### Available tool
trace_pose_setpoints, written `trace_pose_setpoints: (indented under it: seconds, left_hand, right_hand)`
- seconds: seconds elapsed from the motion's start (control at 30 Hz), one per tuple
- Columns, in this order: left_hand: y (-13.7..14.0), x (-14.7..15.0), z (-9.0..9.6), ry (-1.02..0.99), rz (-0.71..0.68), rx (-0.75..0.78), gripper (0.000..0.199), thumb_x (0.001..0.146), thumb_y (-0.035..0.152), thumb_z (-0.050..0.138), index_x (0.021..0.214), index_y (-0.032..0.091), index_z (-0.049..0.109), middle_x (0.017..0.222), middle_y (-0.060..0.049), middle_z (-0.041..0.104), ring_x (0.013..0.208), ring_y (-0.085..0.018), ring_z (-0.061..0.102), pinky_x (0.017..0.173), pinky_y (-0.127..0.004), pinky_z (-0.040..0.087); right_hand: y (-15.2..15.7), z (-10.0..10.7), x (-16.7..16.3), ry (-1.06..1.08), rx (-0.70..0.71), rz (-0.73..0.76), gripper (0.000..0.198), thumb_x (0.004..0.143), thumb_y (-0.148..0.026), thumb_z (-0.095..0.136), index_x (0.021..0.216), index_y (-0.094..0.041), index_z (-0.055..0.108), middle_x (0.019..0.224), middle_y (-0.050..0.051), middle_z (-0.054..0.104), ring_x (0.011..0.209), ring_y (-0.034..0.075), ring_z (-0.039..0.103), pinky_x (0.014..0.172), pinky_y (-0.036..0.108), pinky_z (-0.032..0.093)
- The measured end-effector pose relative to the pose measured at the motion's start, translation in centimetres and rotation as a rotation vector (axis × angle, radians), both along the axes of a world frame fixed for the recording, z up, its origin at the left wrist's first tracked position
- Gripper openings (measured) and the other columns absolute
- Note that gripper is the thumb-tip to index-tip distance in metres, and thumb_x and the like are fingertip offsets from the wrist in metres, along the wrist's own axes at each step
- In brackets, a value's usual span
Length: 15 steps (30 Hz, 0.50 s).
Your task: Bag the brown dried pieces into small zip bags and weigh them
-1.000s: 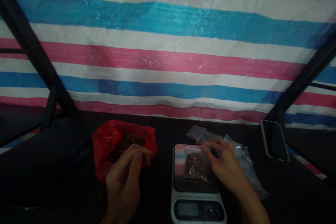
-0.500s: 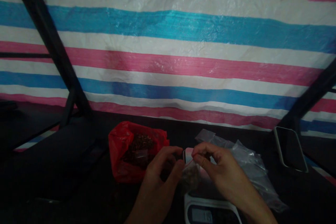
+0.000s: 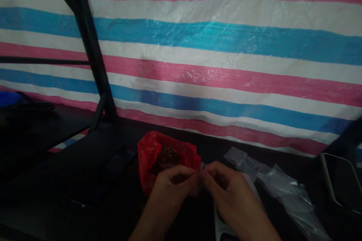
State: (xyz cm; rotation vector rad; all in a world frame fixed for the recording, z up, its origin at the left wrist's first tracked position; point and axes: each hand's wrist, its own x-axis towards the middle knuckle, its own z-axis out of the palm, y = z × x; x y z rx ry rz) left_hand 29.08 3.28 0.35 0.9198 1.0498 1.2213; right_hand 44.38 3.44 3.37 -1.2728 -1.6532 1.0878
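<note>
Behind the desk's far edge hangs striped sheeting, left hand and right hand pinched closed on a bag.

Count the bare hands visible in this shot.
2. The left hand is in front of the open red plastic bag; the right hand partly covers the white-edged scale. Their fingertips meet at a small clear plastic bag. No other hand shows.
</note>
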Motion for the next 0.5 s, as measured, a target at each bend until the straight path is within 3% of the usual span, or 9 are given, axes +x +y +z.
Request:
trace_pose_setpoints:
  seconds: [0.17, 0.3, 0.5]
  left_hand:
    - [-0.1, -0.4, -0.5, 0.010, 0.006, 0.002, 0.033, 0.058, 0.041, 0.097, 0.059, 0.017, 0.075, 0.059, 0.002, 0.066, 0.060, -0.011, 0.055, 0.062, -0.024, 0.040]
    - [0.2, -1.2, -1.4, 0.004, -0.041, 0.054, 0.030, 0.062, 0.038, 0.095, 0.062, 0.017, 0.074, 0.059, 0.002, 0.066, 0.059, -0.012, 0.054, 0.062, -0.025, 0.040]
    - [-0.6, -2.3, -2.0, -0.092, -0.182, -0.002, 0.037, 0.078, 0.050, 0.085, 0.075, 0.016, 0.071, 0.073, 0.002, 0.061, 0.070, -0.012, 0.051, 0.069, -0.025, 0.039]
  right_hand:
    - [0.1, 0.0, -1.3, 0.107, -0.059, 0.017, 0.029, 0.091, -0.045, 0.062, 0.070, -0.025, 0.069, 0.070, 0.000, 0.074, 0.070, 0.020, 0.071, 0.067, 0.028, 0.054]
    - [0.1, 0.5, -1.4, 0.100, -0.063, 0.051, 0.023, 0.086, -0.038, 0.064, 0.067, -0.025, 0.069, 0.066, -0.002, 0.071, 0.066, 0.018, 0.068, 0.065, 0.026, 0.053]
    - [-0.1, -0.1, -1.1, -0.023, -0.050, 0.087, 0.025, 0.093, -0.038, 0.058, 0.076, -0.024, 0.070, 0.075, 0.000, 0.072, 0.075, 0.019, 0.069, 0.069, 0.026, 0.051]
